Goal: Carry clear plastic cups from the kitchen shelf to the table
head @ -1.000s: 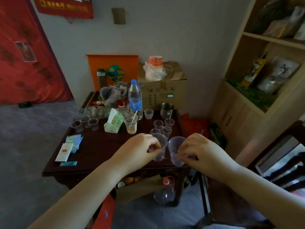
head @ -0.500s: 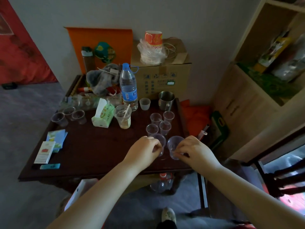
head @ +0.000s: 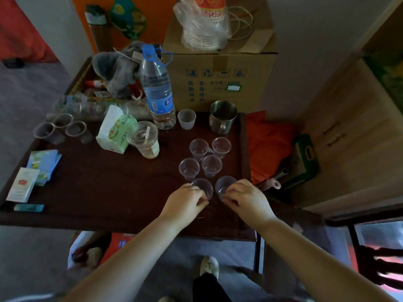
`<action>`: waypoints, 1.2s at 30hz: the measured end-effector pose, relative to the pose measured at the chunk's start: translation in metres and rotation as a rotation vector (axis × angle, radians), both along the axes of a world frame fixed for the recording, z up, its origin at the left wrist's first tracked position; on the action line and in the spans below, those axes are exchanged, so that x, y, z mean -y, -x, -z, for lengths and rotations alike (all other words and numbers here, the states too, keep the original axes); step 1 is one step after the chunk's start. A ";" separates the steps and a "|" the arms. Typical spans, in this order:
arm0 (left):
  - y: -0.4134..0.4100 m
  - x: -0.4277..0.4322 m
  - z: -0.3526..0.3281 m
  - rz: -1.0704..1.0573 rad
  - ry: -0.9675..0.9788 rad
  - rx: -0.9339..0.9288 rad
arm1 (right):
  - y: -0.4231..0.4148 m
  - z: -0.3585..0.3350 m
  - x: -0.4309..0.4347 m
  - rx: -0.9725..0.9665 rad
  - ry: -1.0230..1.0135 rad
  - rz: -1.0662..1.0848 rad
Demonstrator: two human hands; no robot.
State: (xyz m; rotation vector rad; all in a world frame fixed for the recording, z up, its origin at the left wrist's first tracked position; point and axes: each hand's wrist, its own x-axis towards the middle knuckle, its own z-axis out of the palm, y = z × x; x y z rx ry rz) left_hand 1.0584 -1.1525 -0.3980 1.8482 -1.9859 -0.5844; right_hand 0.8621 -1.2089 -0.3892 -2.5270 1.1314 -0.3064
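Observation:
My left hand grips a clear plastic cup low over the dark wooden table. Beside it my right hand grips a second clear cup. Both cups sit upright near the table's front right part; whether their bases touch the top is hidden by my fingers. Just beyond them stands a cluster of several empty clear cups. More clear cups stand at the table's far left.
A water bottle, a drink cup with a straw, a tissue pack, a small white cup and a steel mug stand behind. Leaflets lie left. A cardboard box and wooden shelf unit stand nearby.
I have stepped closer and tilted my view down. Both hands have lowered the two cups from in front of me to the table, just before the cluster.

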 end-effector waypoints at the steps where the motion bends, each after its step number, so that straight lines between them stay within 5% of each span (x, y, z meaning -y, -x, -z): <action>1: 0.002 0.003 0.004 0.002 -0.008 0.009 | -0.001 0.005 0.004 0.002 -0.005 -0.013; 36: 0.016 0.020 0.037 0.090 -0.039 0.139 | 0.008 0.049 0.020 -0.077 0.095 0.075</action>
